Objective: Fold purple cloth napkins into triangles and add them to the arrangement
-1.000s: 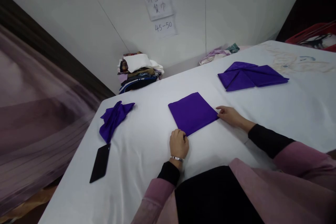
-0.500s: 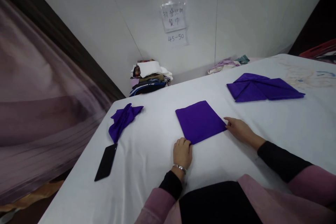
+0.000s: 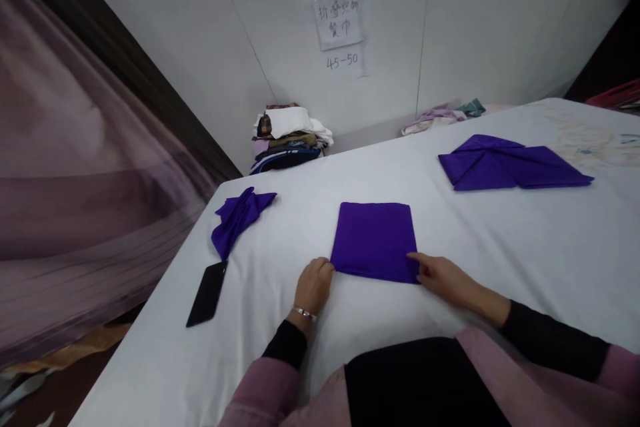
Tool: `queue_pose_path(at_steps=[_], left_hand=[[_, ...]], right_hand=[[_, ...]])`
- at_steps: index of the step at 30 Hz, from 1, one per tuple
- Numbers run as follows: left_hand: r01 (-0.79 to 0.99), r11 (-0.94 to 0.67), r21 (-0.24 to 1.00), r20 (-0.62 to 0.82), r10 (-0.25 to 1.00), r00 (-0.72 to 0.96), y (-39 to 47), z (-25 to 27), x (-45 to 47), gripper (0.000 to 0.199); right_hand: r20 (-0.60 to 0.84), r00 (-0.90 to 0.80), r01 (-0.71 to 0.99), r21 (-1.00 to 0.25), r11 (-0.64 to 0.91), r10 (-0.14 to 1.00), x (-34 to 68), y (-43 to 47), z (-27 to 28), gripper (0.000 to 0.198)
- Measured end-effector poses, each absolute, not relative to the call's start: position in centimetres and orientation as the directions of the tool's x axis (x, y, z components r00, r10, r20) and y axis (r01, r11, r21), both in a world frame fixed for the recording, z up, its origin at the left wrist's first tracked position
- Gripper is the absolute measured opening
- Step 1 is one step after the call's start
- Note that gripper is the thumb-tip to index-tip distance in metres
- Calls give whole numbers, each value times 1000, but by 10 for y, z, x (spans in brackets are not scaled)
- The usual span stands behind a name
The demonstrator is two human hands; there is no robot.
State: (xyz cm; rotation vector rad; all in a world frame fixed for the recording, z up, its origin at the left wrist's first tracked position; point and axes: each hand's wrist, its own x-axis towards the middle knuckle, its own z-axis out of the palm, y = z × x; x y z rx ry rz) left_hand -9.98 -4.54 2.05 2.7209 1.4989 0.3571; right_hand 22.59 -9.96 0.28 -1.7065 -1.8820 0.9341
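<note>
A purple cloth napkin (image 3: pixel 375 238), folded into a flat square, lies on the white-covered table in front of me. My left hand (image 3: pixel 314 285) is closed on its near left corner, with the fingertips at the edge. At the near right corner, my right hand (image 3: pixel 443 279) grips the napkin's edge, its index finger stretched over the top and the thumb hidden below. A second purple napkin (image 3: pixel 239 215), gathered into a pleated shape, rests to the left. Farther back on the right lies another purple napkin (image 3: pixel 510 165), folded into flat angular points.
A black phone-like slab (image 3: pixel 207 293) lies on the white tablecloth (image 3: pixel 270 347) at the left. Stacked folded clothes (image 3: pixel 287 140) stand beyond the table's far edge, with more cloth (image 3: pixel 435 119) to their right. A handwritten paper sign (image 3: pixel 340 20) hangs on the wall.
The square napkin has turned so that its near edge lies roughly level with my body. My left hand has moved left and my right hand slightly nearer, both at its corners. The view has shifted slightly.
</note>
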Motion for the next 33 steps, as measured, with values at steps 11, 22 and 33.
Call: queue_pose_path(at_steps=[11,22,33], left_hand=[[728,-578,368,320,814,485,-53,20,-67,22],[731,-618,288,82,777,625,-59,5,-16,43],[723,-621,303,63,770,634,-58,6,-19,42]], right_hand=[[41,47,842,-540,-18,998,276,4,28,30],[-89,-39,920,-392,1,995,254,79,18,19],[-119,-84,922,-387,32,989,269,84,14,12]])
